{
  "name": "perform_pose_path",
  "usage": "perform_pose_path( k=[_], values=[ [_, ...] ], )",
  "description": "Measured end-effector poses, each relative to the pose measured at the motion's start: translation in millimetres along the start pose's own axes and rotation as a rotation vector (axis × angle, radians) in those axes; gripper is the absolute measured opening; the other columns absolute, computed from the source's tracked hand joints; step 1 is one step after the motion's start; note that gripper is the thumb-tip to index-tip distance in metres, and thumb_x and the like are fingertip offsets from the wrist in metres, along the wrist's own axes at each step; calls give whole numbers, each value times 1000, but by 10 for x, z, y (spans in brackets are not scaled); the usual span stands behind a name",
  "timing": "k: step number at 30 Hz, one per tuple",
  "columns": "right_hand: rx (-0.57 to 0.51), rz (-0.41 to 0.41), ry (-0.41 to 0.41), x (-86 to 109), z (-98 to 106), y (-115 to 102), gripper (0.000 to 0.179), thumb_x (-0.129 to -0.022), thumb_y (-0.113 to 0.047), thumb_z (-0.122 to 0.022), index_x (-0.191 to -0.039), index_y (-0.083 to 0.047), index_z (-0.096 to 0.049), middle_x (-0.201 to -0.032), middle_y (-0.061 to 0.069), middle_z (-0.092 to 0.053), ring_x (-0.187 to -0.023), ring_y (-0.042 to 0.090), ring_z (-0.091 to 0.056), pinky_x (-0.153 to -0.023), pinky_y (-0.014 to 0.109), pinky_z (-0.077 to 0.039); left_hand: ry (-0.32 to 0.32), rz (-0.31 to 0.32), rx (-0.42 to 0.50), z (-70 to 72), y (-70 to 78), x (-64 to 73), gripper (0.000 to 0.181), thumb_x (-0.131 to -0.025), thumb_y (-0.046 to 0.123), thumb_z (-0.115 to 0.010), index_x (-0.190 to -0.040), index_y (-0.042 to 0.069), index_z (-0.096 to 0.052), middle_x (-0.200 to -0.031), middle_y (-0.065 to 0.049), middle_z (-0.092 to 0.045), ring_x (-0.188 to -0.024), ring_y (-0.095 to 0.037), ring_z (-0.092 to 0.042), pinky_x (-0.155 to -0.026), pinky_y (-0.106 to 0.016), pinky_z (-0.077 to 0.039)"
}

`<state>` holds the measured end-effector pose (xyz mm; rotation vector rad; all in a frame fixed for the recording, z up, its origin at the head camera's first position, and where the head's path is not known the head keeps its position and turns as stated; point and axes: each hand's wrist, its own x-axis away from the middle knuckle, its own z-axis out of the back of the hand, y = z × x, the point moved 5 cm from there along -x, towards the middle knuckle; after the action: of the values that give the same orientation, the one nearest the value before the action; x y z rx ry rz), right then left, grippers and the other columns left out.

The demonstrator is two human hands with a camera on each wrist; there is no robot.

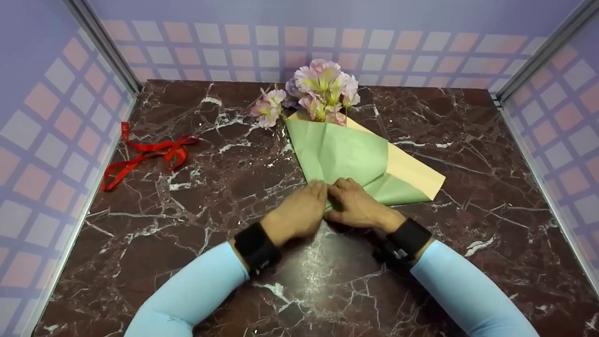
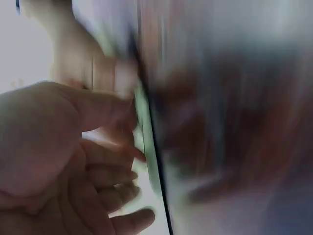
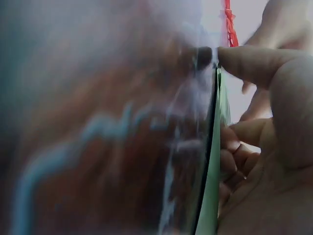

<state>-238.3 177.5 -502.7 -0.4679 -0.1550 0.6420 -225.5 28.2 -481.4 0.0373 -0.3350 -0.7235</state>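
A bouquet of pink and white flowers (image 1: pixel 320 86) lies on the table, wrapped in green wrapping paper (image 1: pixel 353 147) with a cream inner side. Both hands meet at the paper's narrow lower end. My left hand (image 1: pixel 299 210), slightly blurred, lays its fingers along the left edge; in the left wrist view its thumb (image 2: pixel 98 105) is extended and the other fingers are loosely bent. My right hand (image 1: pixel 355 203) pinches the paper's lower tip with bent fingers. In the right wrist view the green paper (image 3: pixel 211 181) shows edge-on beside the right thumb (image 3: pixel 249 63). The stems are hidden.
A loose red ribbon (image 1: pixel 152 152) lies tangled on the dark marbled table (image 1: pixel 224 290) at the left. One flower (image 1: pixel 269 108) leans out left of the bunch. Checked walls (image 1: pixel 210 40) enclose the back and both sides.
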Motion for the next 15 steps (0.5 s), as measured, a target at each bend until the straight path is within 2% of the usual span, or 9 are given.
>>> perform_pose_path(
  k=[1,2,4,7,9,11,15],
  values=[
    [-27,-4,12,22,14,15,70,-91,-33,-72,-152,-3,-55,-115,11,-59,-105,29,-51,-93,46,-47,-7,-33,-13,-47,66,42,63,-105,14,-47,-163,-3,-27,-173,-24,-18,-162,-38,-18,-131,-53,-19],
    [-49,-5,29,49,29,27,65,-92,-30,-72,-150,-4,-58,-118,11,-60,-109,28,-52,-96,46,-48,-13,-44,-26,-93,103,76,65,-107,13,-44,-165,-3,-20,-173,-24,-16,-162,-38,-18,-131,-50,-20],
    [-43,11,58,119,49,37,56,-95,-25,-70,-147,-4,-61,-125,13,-61,-116,30,-54,-102,47,-48,-18,-56,-51,-160,134,118,62,-109,17,-41,-166,2,-21,-173,-24,-15,-162,-37,-18,-131,-49,-20],
    [107,55,54,268,45,4,52,-104,-30,-64,-148,-3,-59,-141,18,-60,-131,36,-54,-113,53,-46,-36,-71,-30,-217,135,146,60,-112,24,-37,-169,13,-21,-174,-25,-9,-163,-39,-11,-132,-50,-16],
    [225,76,19,371,16,-20,58,-108,-39,-57,-153,-2,-53,-153,19,-55,-141,40,-49,-118,59,-40,-47,-81,2,-233,123,153,59,-113,28,-34,-169,20,-20,-174,-26,-4,-163,-39,-7,-132,-50,-13],
    [292,65,-40,449,-16,-30,67,-109,-47,-51,-160,-3,-43,-163,17,-46,-151,40,-40,-123,62,-33,-55,-77,35,-242,103,162,60,-114,30,-33,-170,20,-15,-174,-25,-1,-163,-38,-4,-133,-49,-10],
    [299,11,-134,496,-53,-18,78,-109,-57,-43,-166,-6,-29,-172,14,-30,-161,35,-24,-129,63,-19,-49,-59,64,-241,74,181,65,-113,34,-36,-170,11,-13,-175,-22,-3,-164,-35,-5,-133,-48,-10]
  ],
)
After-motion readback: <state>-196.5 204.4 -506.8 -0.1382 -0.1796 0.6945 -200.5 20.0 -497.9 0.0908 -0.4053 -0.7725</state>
